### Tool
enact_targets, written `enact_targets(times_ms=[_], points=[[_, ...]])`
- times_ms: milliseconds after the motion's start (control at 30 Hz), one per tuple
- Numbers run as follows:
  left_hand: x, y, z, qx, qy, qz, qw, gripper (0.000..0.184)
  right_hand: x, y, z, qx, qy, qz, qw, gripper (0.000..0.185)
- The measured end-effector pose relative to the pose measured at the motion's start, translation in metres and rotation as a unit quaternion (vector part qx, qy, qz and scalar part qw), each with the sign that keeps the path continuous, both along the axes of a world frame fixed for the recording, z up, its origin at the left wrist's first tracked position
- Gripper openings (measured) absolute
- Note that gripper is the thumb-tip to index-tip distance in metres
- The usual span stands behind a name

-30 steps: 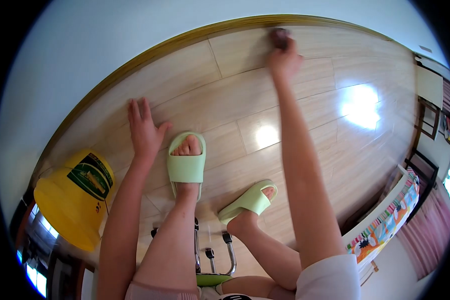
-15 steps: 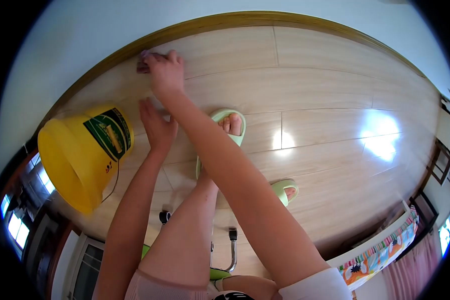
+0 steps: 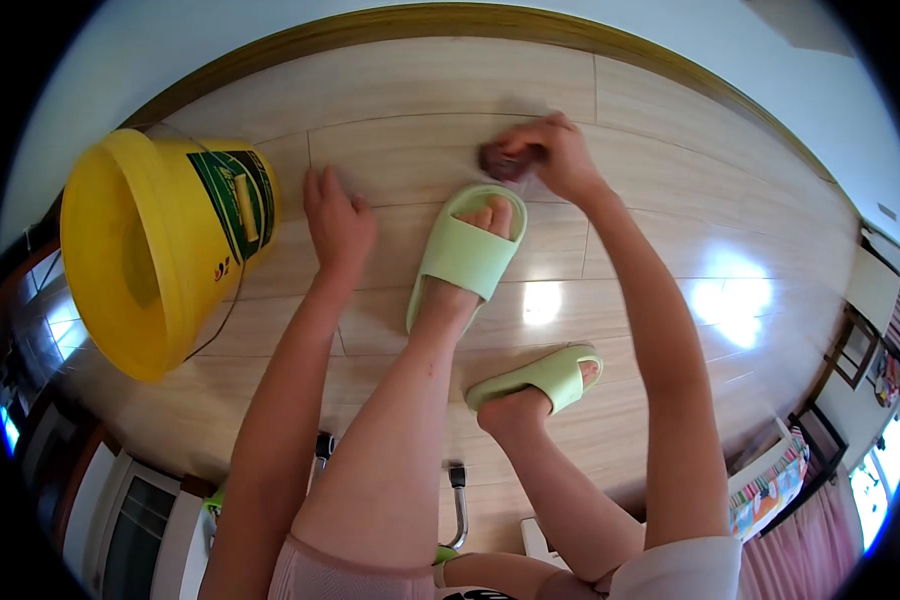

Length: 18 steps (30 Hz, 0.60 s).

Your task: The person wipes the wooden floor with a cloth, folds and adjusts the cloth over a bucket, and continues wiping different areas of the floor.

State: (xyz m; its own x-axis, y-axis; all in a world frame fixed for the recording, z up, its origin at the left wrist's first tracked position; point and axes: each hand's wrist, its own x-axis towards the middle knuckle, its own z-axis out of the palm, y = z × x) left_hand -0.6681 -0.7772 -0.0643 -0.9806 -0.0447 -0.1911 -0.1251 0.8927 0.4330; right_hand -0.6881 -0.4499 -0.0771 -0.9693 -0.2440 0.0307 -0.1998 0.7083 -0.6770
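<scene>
My right hand [image 3: 562, 160] is closed around a crumpled, dark reddish-purple cloth [image 3: 511, 163], low over the wood-look floor [image 3: 410, 150] just past the toe of a light green slipper [image 3: 467, 257]. The cloth is slightly blurred, and part of it is hidden under my fingers. My left hand [image 3: 339, 222] holds nothing. Its fingers are stretched out and point down at the floor, between the yellow bucket [image 3: 160, 255] and that slipper. The bucket has a dark green label, and its wide mouth faces left and toward me.
A wooden baseboard [image 3: 450, 14] runs along the white wall ahead. My other foot wears a second green slipper [image 3: 536, 382]. Chair legs with a caster [image 3: 457, 475] stand below me. A patterned cloth cover [image 3: 770, 485] and a pink curtain [image 3: 805, 550] are at the lower right.
My right hand has swept the cloth from near the baseboard at left to the right, past my foot. My left hand has shifted slightly right. The view has shifted, and more of the slippers shows.
</scene>
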Motion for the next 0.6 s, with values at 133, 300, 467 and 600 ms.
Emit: enact_targets(times_ms=[133,300,467,600], points=[[-0.012,-0.005,0.011,-0.087,-0.072,-0.103,0.988,0.059,0.048,0.045,0.029,0.040,-0.090,-0.028,0.995,0.032],[-0.052,-0.019,0.035,-0.020,-0.215,-0.108,0.970,0.042,-0.015,0.034,0.043,0.044,-0.104,-0.102,0.988,0.036],[-0.067,-0.025,0.038,0.091,-0.237,-0.041,0.966,0.045,-0.086,-0.030,0.011,0.128,0.024,-0.217,0.968,0.042],[-0.080,-0.030,0.031,0.138,-0.252,-0.031,0.957,0.056,-0.026,-0.030,-0.009,0.069,0.101,-0.165,0.979,0.042]])
